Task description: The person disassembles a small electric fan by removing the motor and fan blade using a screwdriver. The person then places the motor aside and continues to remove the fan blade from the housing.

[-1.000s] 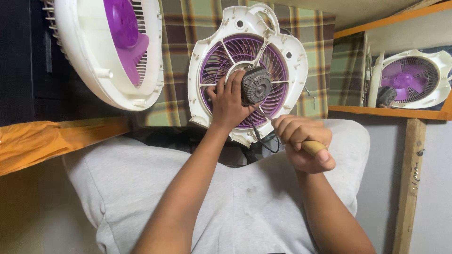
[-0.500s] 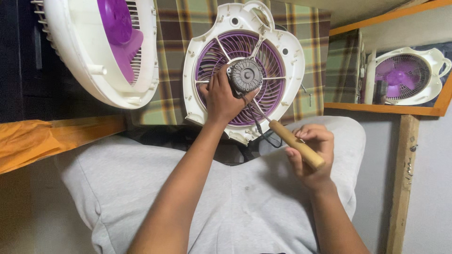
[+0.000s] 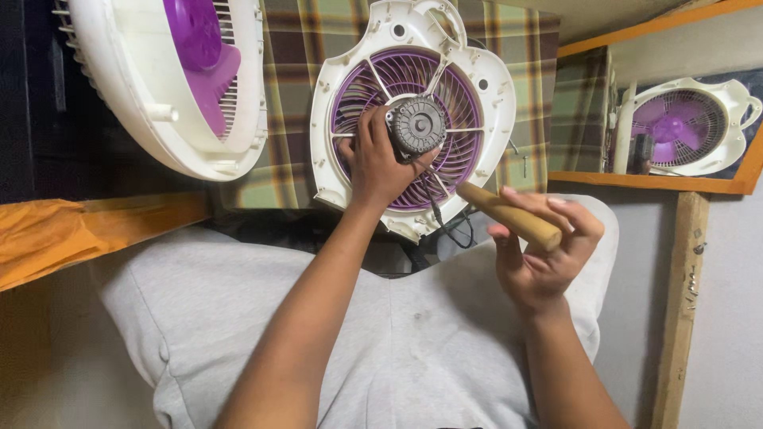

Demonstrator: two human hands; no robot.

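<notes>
The left hand (image 3: 373, 163) grips the dark round motor (image 3: 418, 125) at the centre of a white fan housing (image 3: 493, 103) with a purple grille (image 3: 461, 163). The right hand (image 3: 540, 258) holds a screwdriver (image 3: 509, 214) by its wooden handle, fingers loosely curled, the shaft angled up toward the motor. A second white fan shell (image 3: 151, 119) with a purple blade leans at upper left against plaid cloth (image 3: 290, 111). A mirror (image 3: 675, 127) at right reflects the fan.

We see a white plastic fan housing (image 3: 493, 103) with a purple round grille (image 3: 461, 151), a green-brown plaid cloth (image 3: 298, 95), a tan wooden-handled screwdriver (image 3: 509, 216).
</notes>
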